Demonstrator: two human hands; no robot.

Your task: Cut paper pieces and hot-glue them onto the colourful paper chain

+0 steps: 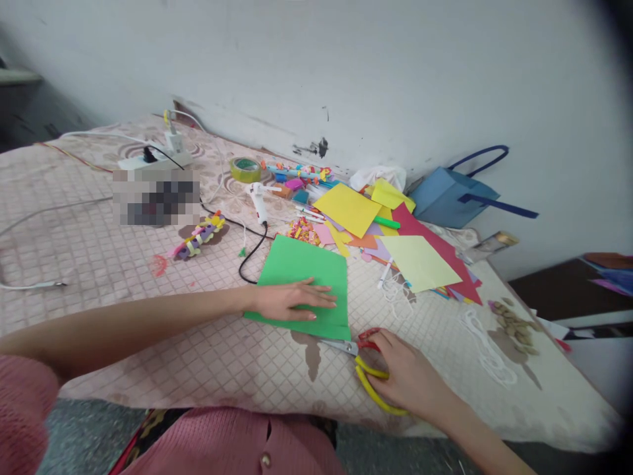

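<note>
A green sheet of paper (301, 264) lies on the patterned table cover, and my left hand (297, 299) rests flat on it with the fingers stretched out. At the sheet's lower right corner is a pair of scissors (373, 373) with one red and one yellow handle. My right hand (410, 373) grips the handles, its fingers partly hidden around them. The blades point left along the sheet's near edge; their tips are partly hidden there, and I cannot tell whether they cut into the paper.
A white glue gun (258, 203) stands behind the sheet, its black cord running beside it. Yellow paper (349, 210) and other coloured sheets pile up at the back right, near a blue bag (448, 198). Green tape (245, 169), a power strip (155, 158) and white string (487, 349) lie around.
</note>
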